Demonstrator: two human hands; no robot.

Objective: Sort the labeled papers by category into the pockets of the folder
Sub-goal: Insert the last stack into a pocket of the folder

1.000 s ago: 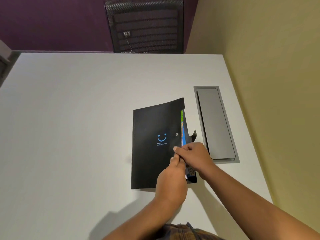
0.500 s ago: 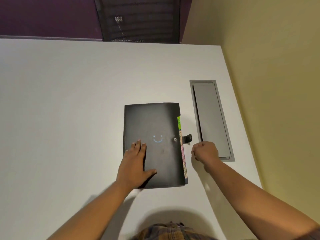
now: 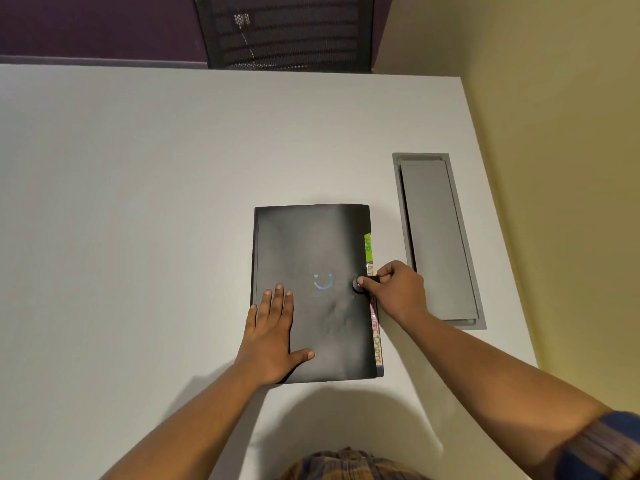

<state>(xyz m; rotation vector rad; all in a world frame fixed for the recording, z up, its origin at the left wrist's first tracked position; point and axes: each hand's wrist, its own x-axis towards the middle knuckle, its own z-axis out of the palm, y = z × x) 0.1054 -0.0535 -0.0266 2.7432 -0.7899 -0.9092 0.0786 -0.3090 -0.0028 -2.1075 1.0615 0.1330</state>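
Shifted inward onto the fastener: right hand (image 3: 398, 289), fingers curled, pinching black snap strap (image 3: 360, 285) | left hand (image 3: 272, 336) flat, fingers straight, pressing cover | black plastic folder (image 3: 311, 244) closed on white table (image 3: 138, 202), coloured labelled tabs (image 3: 368, 245) peeking at right edge

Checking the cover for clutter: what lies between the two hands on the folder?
Head view: between the left hand and the right hand, pinching the clasp strap, lies only bare black folder cover with its blue smiley print.
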